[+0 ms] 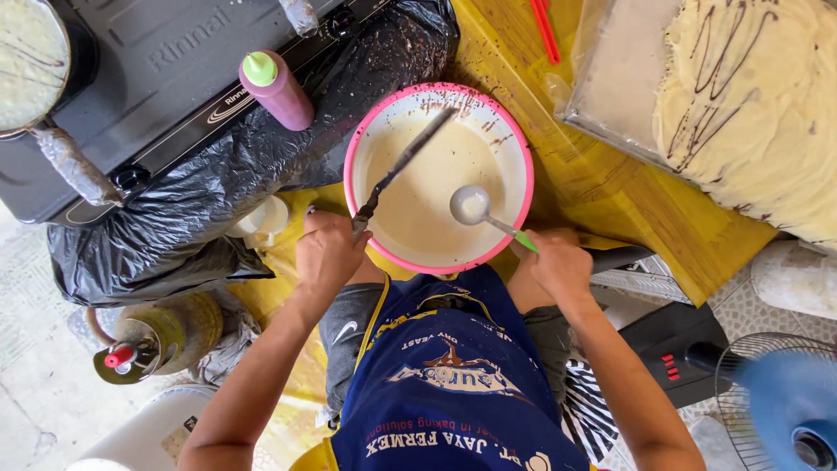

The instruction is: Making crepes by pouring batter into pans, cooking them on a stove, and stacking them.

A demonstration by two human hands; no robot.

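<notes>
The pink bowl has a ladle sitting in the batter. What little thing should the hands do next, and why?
Probably dip the metal ladle with the green handle down to scoop pale batter, since its cup sits at the surface of the round pink-rimmed bowl, gripped by the right hand, while the left hand holds a dark flat spatula.

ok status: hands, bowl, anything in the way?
Left hand grips flat spatula laid across bowl. Right hand holds ladle, scoop in pale batter. Squeeze bottle stands apart on stove; nothing blocking.
</notes>
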